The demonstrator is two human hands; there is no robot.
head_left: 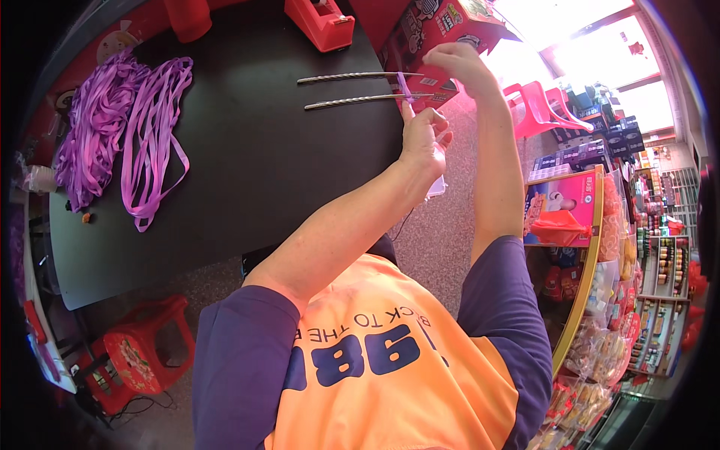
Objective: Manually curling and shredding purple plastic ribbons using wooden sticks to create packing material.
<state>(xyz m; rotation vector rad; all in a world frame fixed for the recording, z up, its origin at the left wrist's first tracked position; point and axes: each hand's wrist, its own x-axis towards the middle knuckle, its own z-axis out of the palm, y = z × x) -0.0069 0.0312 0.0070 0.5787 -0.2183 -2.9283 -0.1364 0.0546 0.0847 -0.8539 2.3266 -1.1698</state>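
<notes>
Two twisted metal rods (349, 103) stick out side by side over the right edge of the dark table, roughly parallel. A purple ribbon (405, 86) is looped across both near their right ends. My left hand (426, 139) is just below it, one finger reaching up to the ribbon and the others curled; a pale object (436, 186) shows under the wrist. Beyond the rods' right ends my right hand (461, 66) is raised, fingers bent together in a pinch; what they hold does not show. Loose purple ribbon bundles (156, 139) lie at the table's left.
On the dark table (247, 150) a red tape dispenser (322, 26) stands at the far edge, near a red container (187, 19). A red stool (150, 345) is at lower left. Pink chairs (544, 109) and goods-laden shelves (660, 300) are on the right.
</notes>
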